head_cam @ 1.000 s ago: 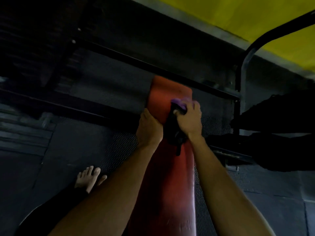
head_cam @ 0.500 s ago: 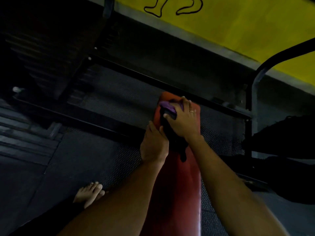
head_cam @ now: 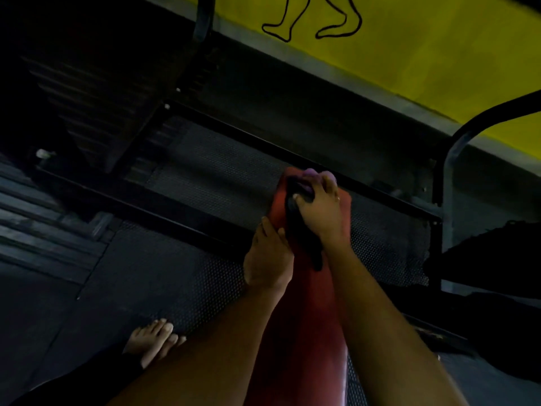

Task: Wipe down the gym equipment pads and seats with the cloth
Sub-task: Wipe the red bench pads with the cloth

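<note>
Clamped round a dark, purple-tipped cloth [head_cam: 301, 230], the right hand [head_cam: 319, 212] pressed it onto a long red padded bench [head_cam: 307, 332]. Left hand [head_cam: 268, 259] — at seven o'clock — gripped the bench's edge.

Yellow wall [head_cam: 409, 68] (black leg outlines) beyond black frame bar [head_cam: 248, 143]; bare foot [head_cam: 155, 338] on dark floor [head_cam: 87, 303].
</note>
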